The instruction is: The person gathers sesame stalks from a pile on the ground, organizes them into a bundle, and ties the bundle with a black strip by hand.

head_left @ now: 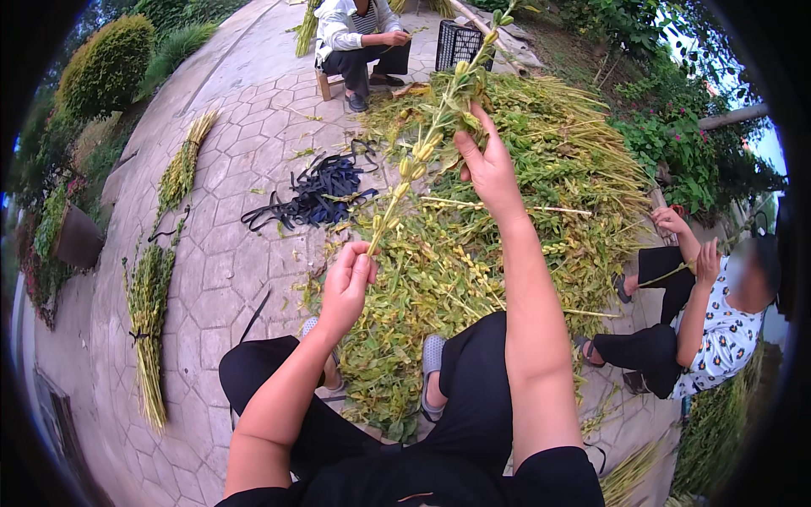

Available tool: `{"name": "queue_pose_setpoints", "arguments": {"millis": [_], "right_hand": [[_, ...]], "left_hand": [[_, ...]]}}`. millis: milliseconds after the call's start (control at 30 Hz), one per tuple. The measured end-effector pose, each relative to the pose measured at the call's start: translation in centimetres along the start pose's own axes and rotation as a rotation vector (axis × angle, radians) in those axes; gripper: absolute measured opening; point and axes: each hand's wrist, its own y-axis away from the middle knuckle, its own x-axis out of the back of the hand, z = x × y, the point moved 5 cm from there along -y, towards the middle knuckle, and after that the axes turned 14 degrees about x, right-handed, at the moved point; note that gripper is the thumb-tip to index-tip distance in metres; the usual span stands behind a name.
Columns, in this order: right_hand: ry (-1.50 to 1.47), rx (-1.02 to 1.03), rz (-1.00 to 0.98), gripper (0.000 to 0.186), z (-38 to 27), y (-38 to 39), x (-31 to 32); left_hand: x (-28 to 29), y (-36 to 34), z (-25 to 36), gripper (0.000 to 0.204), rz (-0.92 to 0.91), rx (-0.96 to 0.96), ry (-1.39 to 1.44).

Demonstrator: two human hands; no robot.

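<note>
A long green-yellow sesame stalk (422, 150) with plump pods slants up and away in front of me. My left hand (348, 283) is closed round its lower end, thumb pressed over the stem. Beside the leafy upper part, my right hand (492, 169) has thumb and forefinger apart; its other fingers are partly hidden. Leaves there touch or lie just beyond its fingertips. Below both hands spreads a large heap of cut stalks and loose leaves (541, 160), reaching between my feet.
Dark cloth strips (317, 190) lie tangled on the paving. Tied stalk bundles (148, 313) rest at the left. A person (363, 42) sits on a stool ahead near a black crate (459, 44); another person (718, 329) sits at the right. A planter (78, 237) stands far left.
</note>
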Motion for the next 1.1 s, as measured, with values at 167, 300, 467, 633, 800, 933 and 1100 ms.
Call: {"name": "queue_pose_setpoints", "arguments": {"millis": [167,300,467,633,800,933,1100], "right_hand": [[-0.058,0.077,0.032,0.041,0.6,0.1,1.1],[0.560,0.389,-0.153,0.027,-1.7,1.0,0.3],[0.711,0.479,-0.637,0.029,-2.0,3.6,-4.2],[0.364,0.352,-1.135,0.069,0.0,9.5,-8.2],[0.369,0.343,-0.487,0.052,-4.7,3.1,-5.7],[0.169,0.358,-0.075,0.074,-7.1,1.5,-3.4],[0.336,0.503,0.068,0.038,-6.9,1.0,-1.6]], "left_hand": [[-0.2,0.5,0.0,0.020,-0.046,0.008,-0.011],[-0.1,0.5,0.3,0.020,-0.058,0.042,0.067],[1.1,-0.6,0.2,0.016,0.059,0.022,0.140],[2.2,-1.4,0.8,0.014,0.153,-0.078,0.181],[2.1,-0.6,0.4,0.017,0.139,-0.068,0.189],[-0.1,0.3,-1.2,0.017,0.095,-0.079,0.149],[-1.5,0.9,-1.6,0.018,0.088,-0.065,0.029]]}}
